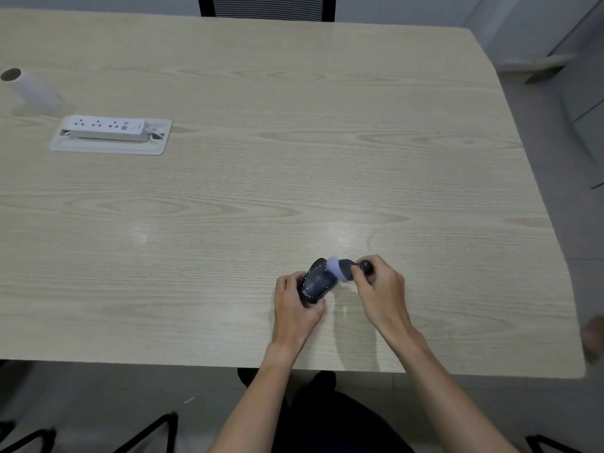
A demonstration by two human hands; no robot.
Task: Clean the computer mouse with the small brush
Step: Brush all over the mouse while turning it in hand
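A dark computer mouse (pixel 316 280) rests on the light wooden table (pixel 261 191), near its front edge and right of centre. My left hand (pixel 294 308) grips the mouse from its left and rear side. My right hand (pixel 380 289) holds a small brush (pixel 346 270) by its dark handle. The brush has pale bluish-white bristles, and these press against the mouse's upper right side. Part of the handle is hidden inside my fingers.
A white power strip (pixel 108 128) sits in a recessed tray at the left. Behind it, at the far left, lies a white roll with a cardboard core (pixel 31 89). A dark chair (pixel 266 6) stands at the far edge.
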